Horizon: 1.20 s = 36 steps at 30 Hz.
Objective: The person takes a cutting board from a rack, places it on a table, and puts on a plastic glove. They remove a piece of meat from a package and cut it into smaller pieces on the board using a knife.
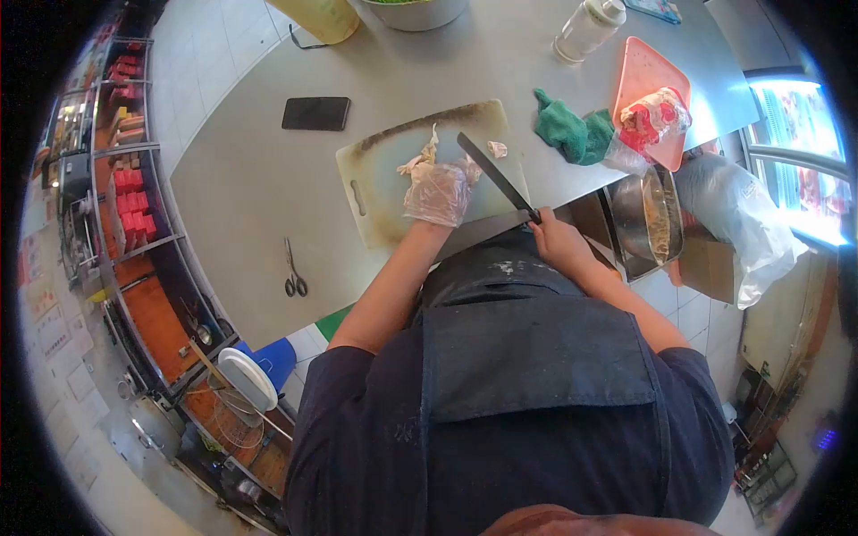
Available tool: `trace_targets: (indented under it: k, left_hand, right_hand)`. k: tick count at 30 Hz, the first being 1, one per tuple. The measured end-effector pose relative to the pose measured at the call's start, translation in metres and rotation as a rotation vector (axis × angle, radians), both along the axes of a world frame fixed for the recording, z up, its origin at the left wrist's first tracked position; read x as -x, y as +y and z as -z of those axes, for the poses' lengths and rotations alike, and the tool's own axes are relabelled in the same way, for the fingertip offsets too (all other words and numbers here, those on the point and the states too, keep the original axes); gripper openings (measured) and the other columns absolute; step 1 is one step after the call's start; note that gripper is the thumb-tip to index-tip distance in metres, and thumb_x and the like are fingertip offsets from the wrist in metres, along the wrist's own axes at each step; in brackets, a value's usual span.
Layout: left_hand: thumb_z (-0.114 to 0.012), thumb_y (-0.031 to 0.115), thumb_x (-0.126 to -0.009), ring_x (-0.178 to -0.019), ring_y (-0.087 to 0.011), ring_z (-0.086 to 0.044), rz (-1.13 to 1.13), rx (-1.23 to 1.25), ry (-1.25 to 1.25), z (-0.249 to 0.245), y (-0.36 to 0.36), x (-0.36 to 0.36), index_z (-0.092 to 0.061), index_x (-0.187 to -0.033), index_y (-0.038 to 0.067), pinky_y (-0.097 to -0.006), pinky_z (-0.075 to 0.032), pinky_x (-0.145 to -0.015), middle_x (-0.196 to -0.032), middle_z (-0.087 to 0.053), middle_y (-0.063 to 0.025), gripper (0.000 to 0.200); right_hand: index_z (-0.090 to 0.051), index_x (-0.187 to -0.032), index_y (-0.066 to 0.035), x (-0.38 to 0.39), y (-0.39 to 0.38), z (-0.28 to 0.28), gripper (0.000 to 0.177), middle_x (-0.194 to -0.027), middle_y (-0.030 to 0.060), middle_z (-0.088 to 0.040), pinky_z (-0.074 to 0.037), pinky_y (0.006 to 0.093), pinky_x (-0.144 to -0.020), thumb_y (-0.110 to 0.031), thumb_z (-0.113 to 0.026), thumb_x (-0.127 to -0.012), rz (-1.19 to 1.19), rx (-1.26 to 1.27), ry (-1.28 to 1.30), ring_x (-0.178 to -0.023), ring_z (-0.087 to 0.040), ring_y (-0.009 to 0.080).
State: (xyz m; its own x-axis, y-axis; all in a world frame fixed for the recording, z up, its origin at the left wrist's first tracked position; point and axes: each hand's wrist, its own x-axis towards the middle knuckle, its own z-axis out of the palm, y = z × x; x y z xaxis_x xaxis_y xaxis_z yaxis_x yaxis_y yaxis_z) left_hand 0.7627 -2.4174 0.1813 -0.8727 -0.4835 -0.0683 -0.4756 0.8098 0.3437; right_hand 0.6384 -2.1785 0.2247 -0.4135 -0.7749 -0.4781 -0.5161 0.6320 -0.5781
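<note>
Meat scrap [418,163], probably soft and slippery, is best pinned from above; the gloved left hand [438,192] curls onto it. At four o'clock, the right hand [559,239] grips a knife [492,171].

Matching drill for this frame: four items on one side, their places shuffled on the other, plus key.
1 knife
2 scissors
3 phone
4 green cloth

A flat on the table, beyond the cutting board, on its left
B in the right hand, blade over the cutting board
C between the cutting board and the pink tray
D by the table's near edge

Pairs: 1-B, 2-D, 3-A, 4-C
</note>
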Motion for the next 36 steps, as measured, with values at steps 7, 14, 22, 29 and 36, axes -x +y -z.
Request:
trace_targets:
  k: [7, 14, 22, 29, 36]
  left_hand:
    - [-0.061, 0.016, -0.085, -0.080, -0.0325, -0.069, 0.025, 0.111, 0.191, 0.034, -0.003, -0.012, -0.070, -0.085, 0.010, -0.0456, -0.053, -0.070, -0.091, -0.070, -0.0119, 0.011]
    - [-0.063, 0.014, -0.081, -0.077, -0.0327, -0.068, 0.010, 0.004, 0.186, 0.020, -0.008, 0.000, -0.069, -0.081, 0.010, -0.0446, -0.052, -0.069, -0.083, -0.069, -0.0107, 0.008]
    - [-0.065, 0.018, -0.078, -0.076, -0.0325, -0.067, 0.043, 0.131, 0.174, 0.041, -0.008, -0.012, -0.069, -0.081, 0.011, -0.0435, -0.052, -0.067, -0.082, -0.069, -0.0113, 0.008]
    - [-0.064, 0.015, -0.079, -0.079, -0.0337, -0.068, 0.005, -0.016, 0.224, 0.031, -0.016, 0.001, -0.068, -0.082, 0.010, -0.0452, -0.052, -0.068, -0.083, -0.069, -0.0125, 0.007]
    - [-0.063, 0.015, -0.080, -0.076, -0.0347, -0.068, -0.007, 0.093, 0.179, 0.038, -0.013, 0.004, -0.067, -0.081, 0.010, -0.0461, -0.052, -0.067, -0.081, -0.068, -0.0128, 0.006]
  right_hand:
    - [-0.042, -0.109, -0.002, -0.004, -0.024, 0.005, 0.027, -0.077, 0.0311, -0.064, -0.046, 0.0619, -0.067, -0.028, -0.045, -0.103, -0.036, -0.043, 0.051, -0.077, -0.063, 0.0520]
    - [-0.040, -0.111, -0.001, -0.008, -0.036, 0.001, 0.024, -0.079, 0.0308, -0.065, -0.048, 0.0603, -0.066, -0.023, -0.047, -0.102, -0.041, 0.009, 0.056, -0.076, -0.063, 0.0511]
    - [-0.042, -0.109, -0.001, -0.012, -0.038, 0.002, 0.025, -0.080, 0.0302, -0.065, -0.048, 0.0598, -0.067, -0.025, -0.046, -0.103, -0.038, -0.039, 0.078, -0.077, -0.064, 0.0504]
    - [-0.042, -0.109, -0.003, -0.016, -0.058, 0.007, 0.026, -0.081, 0.0292, -0.066, -0.048, 0.0606, -0.070, -0.029, -0.043, -0.104, -0.038, -0.091, 0.086, -0.081, -0.064, 0.0505]
    - [-0.042, -0.115, -0.003, -0.010, -0.004, 0.004, 0.030, -0.086, 0.0306, -0.066, -0.048, 0.0603, -0.071, -0.030, -0.045, -0.103, -0.039, -0.179, 0.060, -0.081, -0.064, 0.0497]
